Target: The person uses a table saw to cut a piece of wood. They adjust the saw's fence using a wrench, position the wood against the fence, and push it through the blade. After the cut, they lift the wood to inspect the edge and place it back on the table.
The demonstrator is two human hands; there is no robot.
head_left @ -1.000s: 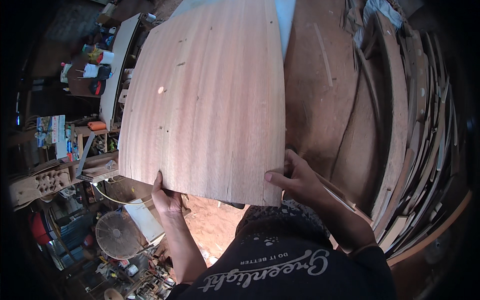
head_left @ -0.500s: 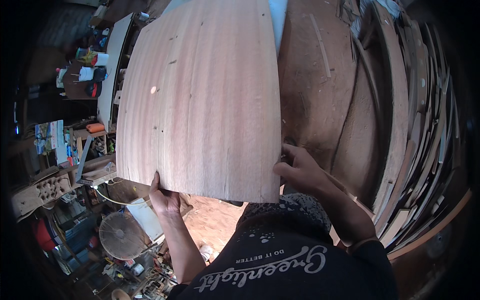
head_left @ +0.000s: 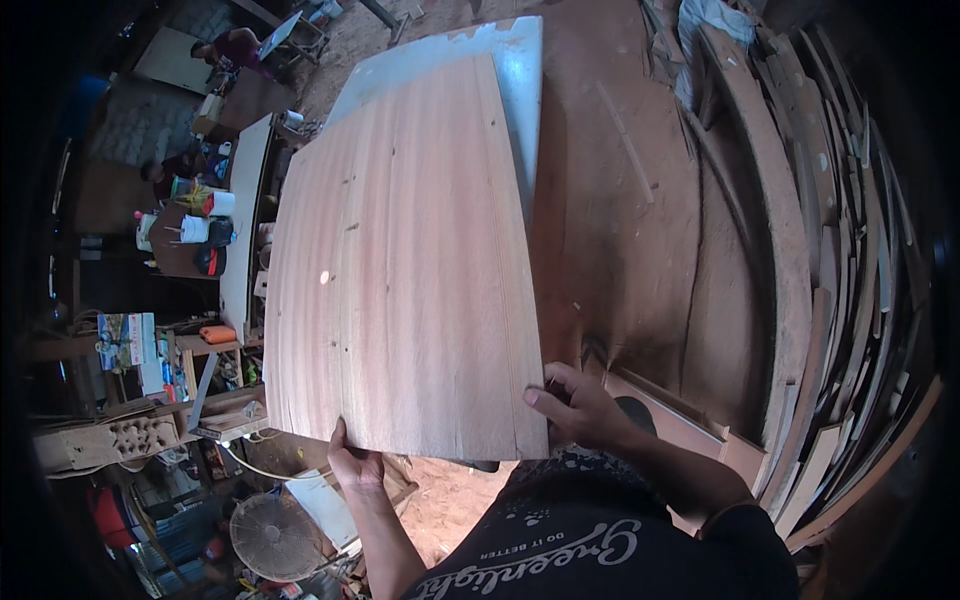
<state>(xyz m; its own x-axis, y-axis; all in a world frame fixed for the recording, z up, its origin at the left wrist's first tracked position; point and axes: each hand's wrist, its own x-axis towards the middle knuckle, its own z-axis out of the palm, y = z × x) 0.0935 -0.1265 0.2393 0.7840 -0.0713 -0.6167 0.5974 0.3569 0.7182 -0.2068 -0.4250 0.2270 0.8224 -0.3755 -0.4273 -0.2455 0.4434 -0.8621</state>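
Note:
A large pale reddish plywood board (head_left: 410, 270), with dark flecks and straight grain, stretches away from me over a white-blue sheet (head_left: 510, 45) that shows past its far and right edges. My left hand (head_left: 357, 460) grips the near edge left of middle, thumb on the top face and fingers hidden underneath. My right hand (head_left: 570, 405) is closed round the near right corner, thumb lying on top.
Two people (head_left: 232, 57) work at the upper left, partly hidden. Left are a cluttered bench (head_left: 240, 225), shelving, a yellow cord and a round fan (head_left: 270, 535). Right, long wood strips (head_left: 840, 250) are stacked beside a brown floor (head_left: 640, 260).
The board and both hands sit lower in the picture than before, so the board's far edge, more of the sheet and the people at upper left now show.

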